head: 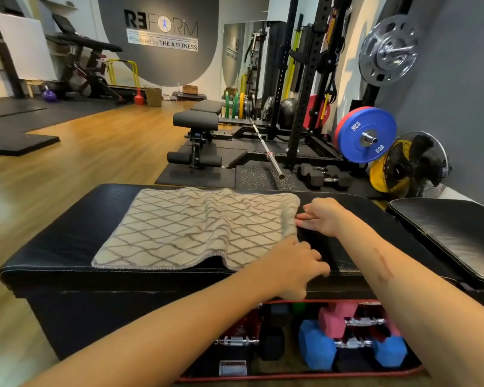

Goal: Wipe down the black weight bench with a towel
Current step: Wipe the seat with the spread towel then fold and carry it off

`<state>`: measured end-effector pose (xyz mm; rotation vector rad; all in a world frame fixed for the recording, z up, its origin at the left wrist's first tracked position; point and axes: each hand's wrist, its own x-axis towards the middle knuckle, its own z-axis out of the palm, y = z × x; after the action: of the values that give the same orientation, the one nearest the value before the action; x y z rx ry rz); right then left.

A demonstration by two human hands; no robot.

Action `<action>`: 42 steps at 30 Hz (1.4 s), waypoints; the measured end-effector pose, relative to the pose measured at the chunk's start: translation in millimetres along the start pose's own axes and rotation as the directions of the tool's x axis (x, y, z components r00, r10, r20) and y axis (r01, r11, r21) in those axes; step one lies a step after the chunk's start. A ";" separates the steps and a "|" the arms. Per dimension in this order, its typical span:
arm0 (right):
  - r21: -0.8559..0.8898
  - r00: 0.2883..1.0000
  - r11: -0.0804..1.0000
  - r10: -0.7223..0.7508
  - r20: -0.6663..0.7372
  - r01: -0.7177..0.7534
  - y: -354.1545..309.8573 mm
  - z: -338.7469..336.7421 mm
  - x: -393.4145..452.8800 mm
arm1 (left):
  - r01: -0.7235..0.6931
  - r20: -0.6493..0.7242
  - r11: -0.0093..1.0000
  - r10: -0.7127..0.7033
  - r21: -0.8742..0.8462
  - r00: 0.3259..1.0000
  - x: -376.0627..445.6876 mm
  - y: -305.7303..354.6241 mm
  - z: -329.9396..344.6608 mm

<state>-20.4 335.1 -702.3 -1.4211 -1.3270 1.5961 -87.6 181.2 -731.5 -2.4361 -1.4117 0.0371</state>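
Note:
The black weight bench (pixel 56 247) lies across the view in front of me, its padded top shiny. A beige towel (pixel 185 227) with a brown diamond pattern lies spread flat on it, slightly rumpled. My left hand (pixel 291 266) rests at the towel's near right corner, fingers curled over the bench's front edge. My right hand (pixel 323 217) touches the towel's right edge farther back, fingertips pinching the hem. Whether my left hand grips the cloth is unclear.
A second black pad (pixel 453 236) adjoins on the right. Below the bench an open compartment holds blue (pixel 316 350) and pink (pixel 336 317) dumbbells. Beyond stand a squat rack (pixel 305 93), a barbell (pixel 266 149), black dumbbells (pixel 323 175), a blue plate (pixel 365 135) and a fan (pixel 418 166).

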 end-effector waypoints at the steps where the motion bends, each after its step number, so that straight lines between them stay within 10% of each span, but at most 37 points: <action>1: 0.012 0.999 1.000 0.021 0.031 -0.021 -2.1 2.7 -0.3 | 0.042 -0.008 0.999 -0.041 0.020 0.999 -3.4 -4.1 -0.8; 7: 0.076 0.995 0.997 0.022 0.099 -0.030 1.5 25.0 0.8 | 0.277 0.003 0.961 -0.277 -0.017 0.961 -23.6 -25.4 0.0; 15: -0.255 0.995 0.962 -0.087 0.050 0.097 3.7 39.1 20.2 | 0.524 -0.107 0.785 -0.582 -0.330 0.806 -29.3 -19.4 4.5; 19: -0.251 0.979 0.947 -0.189 0.075 0.202 -0.6 46.9 28.2 | 0.514 -0.178 0.631 -0.714 -0.581 0.677 -33.5 -23.2 -0.6; 27: -0.462 0.935 0.824 -0.353 0.037 0.329 -22.6 78.9 43.6 | 0.469 -0.346 0.635 -0.750 -0.614 0.563 -53.2 -25.8 -5.0; 37: -0.355 0.877 0.829 -0.294 0.380 0.432 -72.5 211.3 -4.5 | 0.773 0.124 0.027 -0.983 -0.634 0.136 -211.7 -122.7 -7.5; 42: -0.327 0.810 0.810 -0.278 0.516 0.486 -61.8 274.9 -18.4 | 0.731 0.175 -0.080 -0.983 -0.677 0.055 -240.2 -131.3 2.3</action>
<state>-289.8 261.7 -660.6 -0.9229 -2.2212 1.4241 -321.0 38.1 -728.8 -0.9308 -2.8135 -1.3936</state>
